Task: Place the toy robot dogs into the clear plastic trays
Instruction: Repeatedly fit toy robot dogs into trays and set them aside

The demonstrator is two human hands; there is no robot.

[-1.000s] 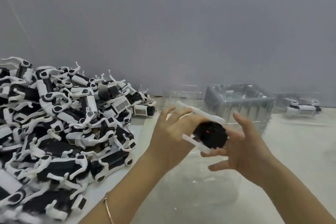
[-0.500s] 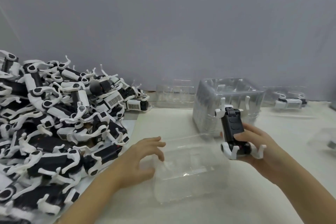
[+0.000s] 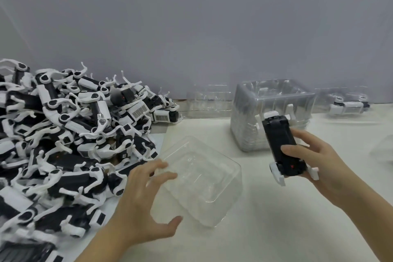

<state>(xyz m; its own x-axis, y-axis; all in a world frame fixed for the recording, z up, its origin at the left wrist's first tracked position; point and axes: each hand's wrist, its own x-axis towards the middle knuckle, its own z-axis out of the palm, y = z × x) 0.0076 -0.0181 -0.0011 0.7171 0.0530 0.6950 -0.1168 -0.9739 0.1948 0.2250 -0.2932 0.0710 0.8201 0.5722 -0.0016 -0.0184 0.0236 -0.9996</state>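
- The right hand (image 3: 314, 161) has a toy robot dog (image 3: 282, 147) clamped lengthwise, thumb on the dark body, fingers wrapped behind, white legs poking out past the palm.
- The dog hangs in the air, not yet over any tray.
- Across from it, the left hand (image 3: 146, 204) is spread wide on a clear plastic tray (image 3: 204, 178), fingers curved over the rim, thumb at the near wall. It looks like a loose steadying hold.
- The tray sits between the two hands on the table (image 3: 276, 229), nearer the left, turned at an angle.
- Beyond the left wrist sprawls the heap of robot dogs (image 3: 70, 140). Just past the right fingertips stands a stack of empty trays (image 3: 272, 112).
- To my eye, this step is seating the dog, and it wants care.
- The left hand should pin that light tray flat so it can't skate.
- The right should swing the dog across and turn it to match the moulded hollow.
- It should go down level, with the legs folded clear of the rim.
- Thin plastic flexes, so press gently and release only once the body sits fully inside.
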